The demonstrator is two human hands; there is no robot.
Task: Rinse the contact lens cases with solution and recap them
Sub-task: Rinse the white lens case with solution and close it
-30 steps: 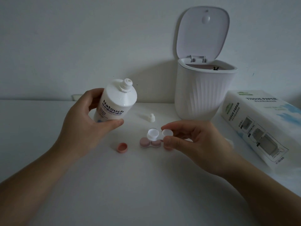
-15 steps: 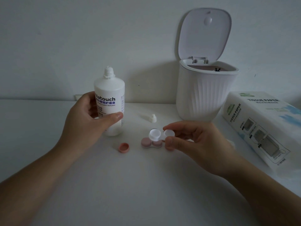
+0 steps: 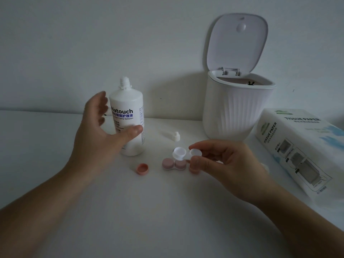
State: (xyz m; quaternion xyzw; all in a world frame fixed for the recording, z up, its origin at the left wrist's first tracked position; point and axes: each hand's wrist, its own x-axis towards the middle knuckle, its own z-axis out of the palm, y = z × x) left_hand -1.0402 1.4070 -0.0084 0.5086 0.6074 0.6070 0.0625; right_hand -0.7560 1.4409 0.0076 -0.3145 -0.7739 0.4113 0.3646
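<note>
Bin and tissue pack behind cases

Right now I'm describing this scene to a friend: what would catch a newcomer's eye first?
Probably the white solution bottle standing uncapped left of centre, the left hand open around it. Next, the right hand pinching a white lens case above a pink lens case, and the open-lidded bin behind.

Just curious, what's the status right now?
Left hand open beside upright solution bottle. Right hand pinches white lens case. Pink cap off. Nothing in the way.
</note>
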